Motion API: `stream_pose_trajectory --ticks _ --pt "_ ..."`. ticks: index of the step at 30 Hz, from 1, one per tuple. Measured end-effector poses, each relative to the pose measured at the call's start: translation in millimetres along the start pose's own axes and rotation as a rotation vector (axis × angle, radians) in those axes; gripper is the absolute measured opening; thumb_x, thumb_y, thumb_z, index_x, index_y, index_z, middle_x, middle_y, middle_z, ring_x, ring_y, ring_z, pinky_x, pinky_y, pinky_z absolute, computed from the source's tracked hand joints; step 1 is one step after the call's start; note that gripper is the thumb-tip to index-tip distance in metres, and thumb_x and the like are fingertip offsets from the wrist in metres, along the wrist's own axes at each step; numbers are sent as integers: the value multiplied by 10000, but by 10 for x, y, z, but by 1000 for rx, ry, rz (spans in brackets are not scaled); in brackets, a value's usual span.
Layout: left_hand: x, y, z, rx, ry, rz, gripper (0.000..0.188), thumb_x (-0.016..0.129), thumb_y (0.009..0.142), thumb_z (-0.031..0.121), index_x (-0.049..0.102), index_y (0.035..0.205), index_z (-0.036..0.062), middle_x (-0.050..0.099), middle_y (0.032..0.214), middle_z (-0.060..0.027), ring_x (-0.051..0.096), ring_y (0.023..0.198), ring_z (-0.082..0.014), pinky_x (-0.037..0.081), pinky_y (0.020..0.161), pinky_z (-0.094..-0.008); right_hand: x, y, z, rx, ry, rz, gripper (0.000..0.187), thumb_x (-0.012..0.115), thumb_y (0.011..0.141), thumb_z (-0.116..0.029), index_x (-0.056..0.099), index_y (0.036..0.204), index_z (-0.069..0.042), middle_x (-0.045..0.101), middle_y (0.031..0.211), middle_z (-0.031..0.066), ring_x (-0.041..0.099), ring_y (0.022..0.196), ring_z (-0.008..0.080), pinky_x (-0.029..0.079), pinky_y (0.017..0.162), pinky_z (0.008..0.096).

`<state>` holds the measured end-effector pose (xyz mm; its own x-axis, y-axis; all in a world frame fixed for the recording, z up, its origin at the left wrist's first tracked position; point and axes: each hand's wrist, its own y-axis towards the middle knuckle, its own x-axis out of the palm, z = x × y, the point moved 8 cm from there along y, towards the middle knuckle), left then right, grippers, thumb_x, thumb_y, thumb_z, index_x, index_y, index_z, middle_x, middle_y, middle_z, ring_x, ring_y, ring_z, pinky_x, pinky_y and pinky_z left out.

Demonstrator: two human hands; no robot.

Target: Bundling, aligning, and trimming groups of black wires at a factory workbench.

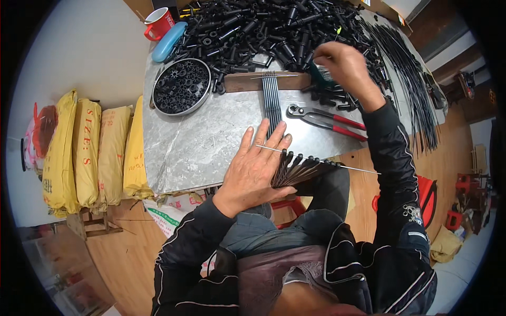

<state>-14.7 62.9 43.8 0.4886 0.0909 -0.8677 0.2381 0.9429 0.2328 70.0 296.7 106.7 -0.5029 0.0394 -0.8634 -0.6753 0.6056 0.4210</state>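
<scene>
My left hand (pixel 255 168) lies flat on the table's near edge, fingers stretched over a row of thin grey metal rods (pixel 270 97). The rods' far ends rest at a wooden block (pixel 242 83). Beside my left thumb, a fan of dark rods (pixel 303 171) carries several black knobs, strung along a thin straight wire (pixel 358 169) that crosses my fingers. My right hand (pixel 345 63) is raised at the far right with its fingers curled together, above a small dark green container (pixel 322 75). Whatever its fingertips hold is too small to make out.
Red-handled pincers (pixel 329 120) lie right of the rods. A round bowl (pixel 182 87) holds small black rings. Behind spreads a heap of black tubular parts (pixel 263 26), with long black rods (pixel 403 68) at right. A red mug (pixel 158 23) and blue case (pixel 169 41) stand far left; yellow sacks (pixel 87 152) line the left.
</scene>
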Motion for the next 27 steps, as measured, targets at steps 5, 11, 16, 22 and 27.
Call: stream_pose_trajectory --ticks 5,11,16,22,27 --pt "-11 1 7 13 23 7 1016 817 603 506 400 1404 39 305 1514 -181 241 1408 -417 194 1140 -527 272 60 -326 -100 31 -16 107 645 822 -136 655 896 -59 650 854 105 641 805 300 500 693 356" --pt "-5 10 -6 9 -11 -2 1018 826 603 490 396 1411 44 302 1519 -177 224 1420 -405 187 1144 -527 -97 -7 224 173 -110 -52 165 655 848 -197 695 940 -66 677 904 92 654 794 273 501 695 333" --pt "-33 18 21 25 -2 33 946 811 628 486 442 1361 14 318 1498 -185 256 1395 -418 235 1118 -541 17 -162 330 138 -239 -190 178 651 824 -206 701 967 -112 668 954 82 651 880 294 509 755 393" --pt "-18 21 27 22 3 21 1045 837 592 490 381 1420 45 309 1518 -180 217 1428 -398 177 1148 -520 -60 -170 381 91 -267 -88 118 612 851 -160 655 911 -69 656 914 93 648 864 305 505 739 417" --pt "-12 18 17 9 0 24 1043 839 593 479 376 1424 51 299 1523 -179 216 1429 -398 165 1152 -514 -102 -105 175 17 -120 36 104 589 872 -99 626 963 -64 653 890 108 643 831 314 507 704 373"
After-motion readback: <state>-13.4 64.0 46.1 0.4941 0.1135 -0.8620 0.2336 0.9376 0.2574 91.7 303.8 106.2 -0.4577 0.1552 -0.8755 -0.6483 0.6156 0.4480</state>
